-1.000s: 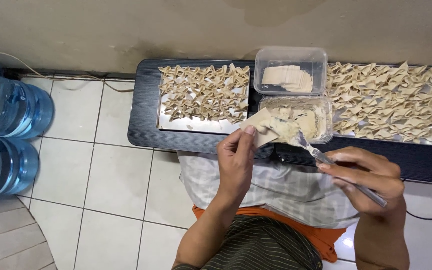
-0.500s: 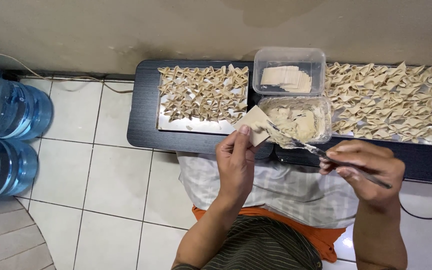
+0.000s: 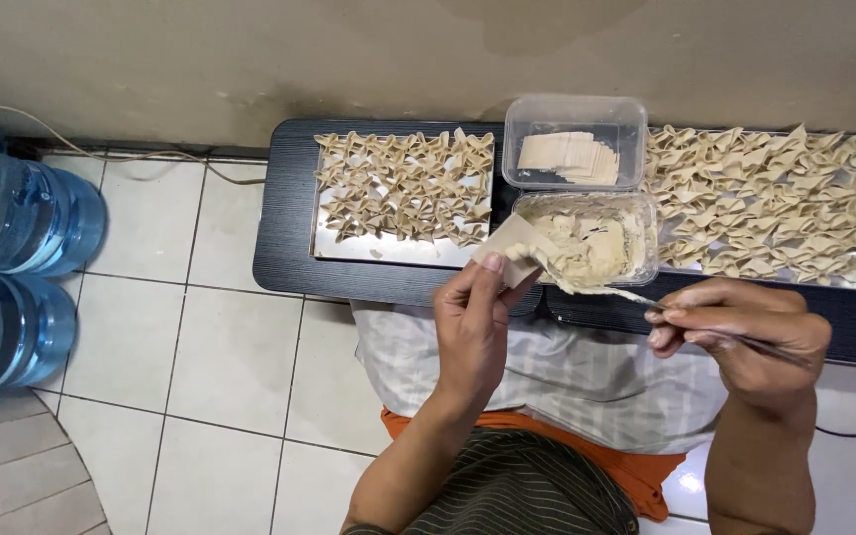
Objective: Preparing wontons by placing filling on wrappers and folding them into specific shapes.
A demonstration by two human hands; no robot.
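Observation:
My left hand (image 3: pixel 473 327) holds a square dough wrapper (image 3: pixel 510 248) flat on its fingertips, just below the tub of pale filling (image 3: pixel 592 244). My right hand (image 3: pixel 740 332) grips a metal spoon (image 3: pixel 636 295) whose tip carries a lump of filling and touches the wrapper's right edge. Behind the filling tub stands a clear tub of stacked wrappers (image 3: pixel 572 156). Folded dumplings cover a left tray (image 3: pixel 403 188) and a right tray (image 3: pixel 760 208).
Everything stands on a low black table (image 3: pixel 284 238) against a wall. Two blue water jugs (image 3: pixel 12 213) lie on the tiled floor at the left. A cable (image 3: pixel 131 154) runs along the wall base. A striped cloth (image 3: pixel 557 372) covers my lap.
My right hand drew the spoon out of the filling tub and brought its loaded tip to the wrapper. My left hand stayed in place with the wrapper.

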